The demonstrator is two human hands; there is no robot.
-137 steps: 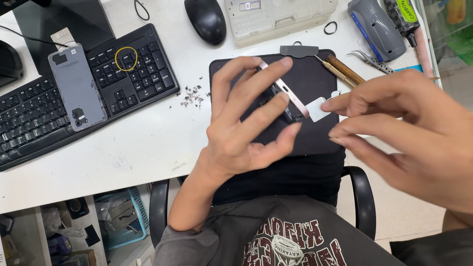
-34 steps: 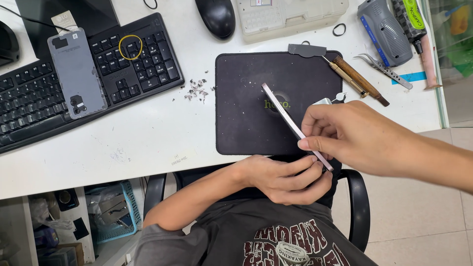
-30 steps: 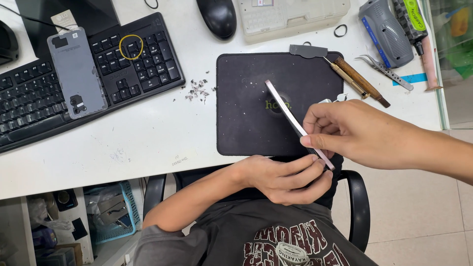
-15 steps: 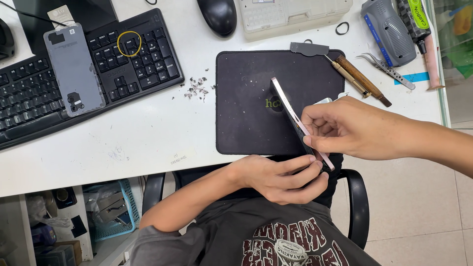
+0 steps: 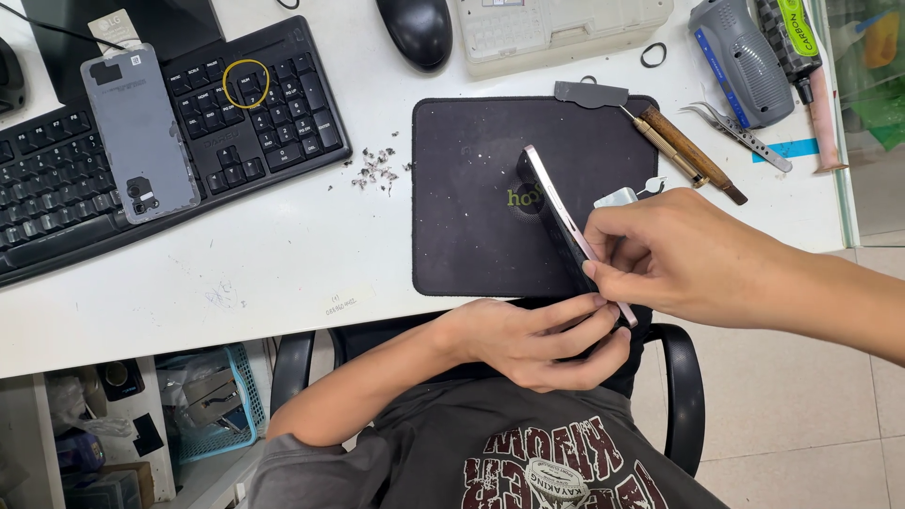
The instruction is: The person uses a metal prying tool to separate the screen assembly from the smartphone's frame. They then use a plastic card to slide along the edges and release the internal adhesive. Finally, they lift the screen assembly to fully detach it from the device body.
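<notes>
Phone [image 5: 556,212], thin and seen edge-on with a pale metallic rim, stands tilted over the near edge of a black work mat [image 5: 471,217] on a white counter [image 5: 283,254]. Its upper end points up and away over the mat; its lower end reaches down past the counter edge toward the person's lap.

Both hands are clamped on the lower part of the phone. The left hand [image 5: 542,339] sits below the counter edge, palm up, fingers curled under and around the phone's bottom end. The right hand [image 5: 660,259] comes in from the right, its fingertips pinching the phone's edge just above the left hand. The two hands are close together, nearly touching, with the phone between them.

On the mat's far right corner lie a flat grey metal blade [image 5: 589,93] and a wooden-handled tool [image 5: 693,155]. Just beyond, on the counter, are metal tweezers [image 5: 740,132], a grey handheld device [image 5: 740,57] and a small black ring [image 5: 652,55].

To the left of the mat is a scatter of tiny dark bits [image 5: 377,170]. Further left, a black keyboard [image 5: 236,123] carries a detached grey phone back cover [image 5: 139,132] and a thin yellow ring [image 5: 245,83]. A black mouse [image 5: 415,28] and a pale plastic case [image 5: 556,28] lie along the far edge.

Under the counter at left, a blue basket [image 5: 212,405] holds odds and ends. The person sits in a black chair [image 5: 683,396] and wears a dark printed shirt [image 5: 528,462].
</notes>
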